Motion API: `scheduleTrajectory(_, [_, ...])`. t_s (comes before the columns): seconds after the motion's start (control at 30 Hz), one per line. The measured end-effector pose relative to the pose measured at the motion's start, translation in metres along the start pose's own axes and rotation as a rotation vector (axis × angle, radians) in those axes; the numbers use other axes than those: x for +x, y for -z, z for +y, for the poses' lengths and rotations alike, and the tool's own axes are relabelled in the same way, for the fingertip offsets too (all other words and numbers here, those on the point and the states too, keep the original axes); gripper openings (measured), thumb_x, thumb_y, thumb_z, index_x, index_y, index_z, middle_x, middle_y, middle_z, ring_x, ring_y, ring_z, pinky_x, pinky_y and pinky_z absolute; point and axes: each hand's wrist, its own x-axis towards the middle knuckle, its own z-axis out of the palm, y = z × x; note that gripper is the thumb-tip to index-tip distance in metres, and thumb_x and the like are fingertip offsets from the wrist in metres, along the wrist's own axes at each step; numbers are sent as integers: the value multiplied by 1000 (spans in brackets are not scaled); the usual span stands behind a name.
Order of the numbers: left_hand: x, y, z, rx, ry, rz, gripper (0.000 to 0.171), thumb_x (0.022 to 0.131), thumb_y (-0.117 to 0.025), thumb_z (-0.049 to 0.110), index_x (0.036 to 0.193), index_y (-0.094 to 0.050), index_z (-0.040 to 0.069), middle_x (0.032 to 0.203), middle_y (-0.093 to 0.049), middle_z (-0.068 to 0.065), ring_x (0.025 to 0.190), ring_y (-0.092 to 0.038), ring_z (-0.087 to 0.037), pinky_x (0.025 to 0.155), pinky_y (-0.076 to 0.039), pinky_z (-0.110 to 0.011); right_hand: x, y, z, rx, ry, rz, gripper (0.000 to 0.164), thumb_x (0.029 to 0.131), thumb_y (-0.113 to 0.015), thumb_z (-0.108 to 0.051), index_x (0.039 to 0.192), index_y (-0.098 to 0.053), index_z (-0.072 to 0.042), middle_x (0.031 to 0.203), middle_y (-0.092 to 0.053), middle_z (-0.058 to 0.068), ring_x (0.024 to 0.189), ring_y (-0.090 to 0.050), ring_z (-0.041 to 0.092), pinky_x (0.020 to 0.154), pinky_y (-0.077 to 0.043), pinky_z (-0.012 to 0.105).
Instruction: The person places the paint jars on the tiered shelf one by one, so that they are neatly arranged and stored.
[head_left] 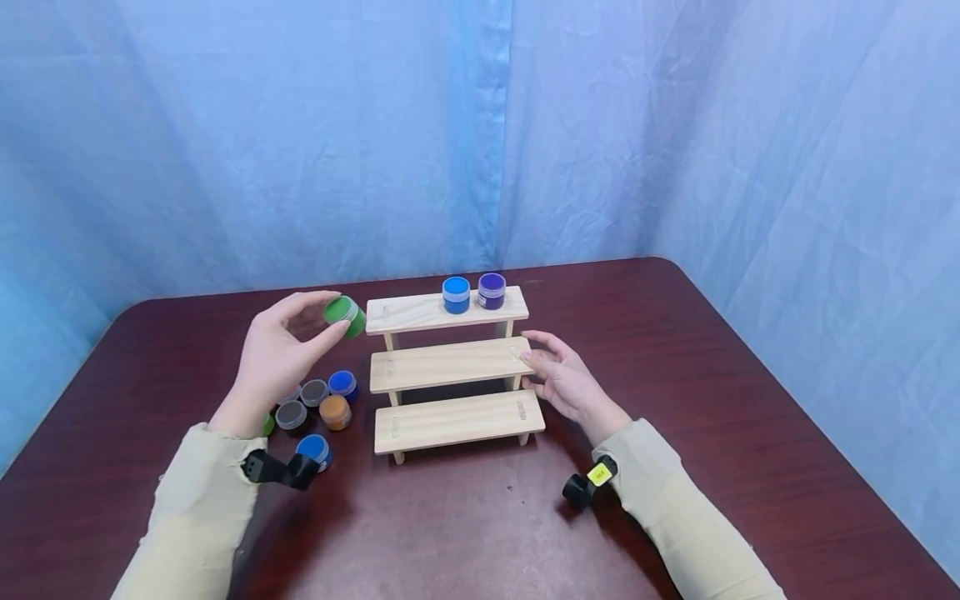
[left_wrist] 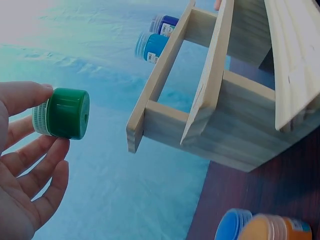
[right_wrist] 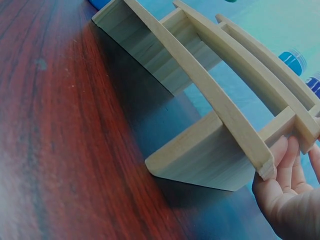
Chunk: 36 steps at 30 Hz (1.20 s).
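My left hand (head_left: 273,350) pinches a small green paint pot (head_left: 347,317) between thumb and fingers, raised just left of the top tier. In the left wrist view the green pot (left_wrist: 70,114) is tipped on its side, its clear lid toward the palm. A three-tier wooden display stand (head_left: 450,365) stands in the middle of the table. My right hand (head_left: 566,385) grips the right end of its middle tier, thumb on top, fingers at the side and beneath. On the top tier, a light blue pot (head_left: 456,297) stands beside a purple pot (head_left: 492,292) toward the right.
Left of the stand, partly behind my left wrist, several pots cluster: an orange pot (head_left: 335,412), a dark blue pot (head_left: 342,384), dark pots (head_left: 291,416) and a green one. A blue pot (head_left: 315,451) lies nearer me. Pale blue curtains (head_left: 300,142) hang behind the dark red table (head_left: 465,525).
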Motion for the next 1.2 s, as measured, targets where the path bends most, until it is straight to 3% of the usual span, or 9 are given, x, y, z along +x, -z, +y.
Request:
scheduleTrajectory(0.23, [12, -13, 5, -11, -25, 8, 37, 87, -70, 23, 121, -64, 10, 110, -66, -9, 87, -55, 10, 82, -49, -16, 0, 1, 0, -6, 4, -2, 43, 97, -46, -3, 139, -33, -3, 95, -56, -4, 80, -58, 8, 69, -47, 22])
scheduleTrajectory(0.47, [21, -27, 6, -41, -42, -10, 36, 87, -69, 19, 120, -63, 7, 110, -66, -12, 95, -63, -19, 88, -53, -39, 1, 0, 0, -9, 0, -1, 48, 97, -46, -4, 142, -28, -1, 96, -55, -3, 80, -58, 7, 69, -47, 22])
scheduleTrajectory(0.6, [26, -35, 9, -60, -33, -21, 36, 87, -70, 20, 120, -63, 7, 113, -64, -13, 99, -62, -27, 90, -52, -45, 2, 0, 0, -6, -3, 6, 46, 97, -46, -4, 141, -31, -2, 95, -55, -3, 80, -58, 7, 69, -47, 23])
scheduleTrajectory(0.97, [35, -59, 11, -103, -42, -76, 36, 86, -69, 18, 120, -63, 6, 110, -64, -12, 97, -61, -24, 91, -52, -42, 3, 1, 2, -1, 3, 3, 47, 97, -46, -3, 141, -29, 0, 96, -56, -3, 81, -58, 8, 70, -46, 23])
scheduleTrajectory(1.2, [41, -66, 12, -91, -10, -94, 37, 86, -70, 22, 120, -64, 10, 112, -64, -9, 96, -59, -22, 90, -52, -40, 3, 1, 2, 5, 0, 6, 45, 97, -46, -3, 140, -31, -2, 94, -57, -4, 79, -58, 7, 69, -47, 23])
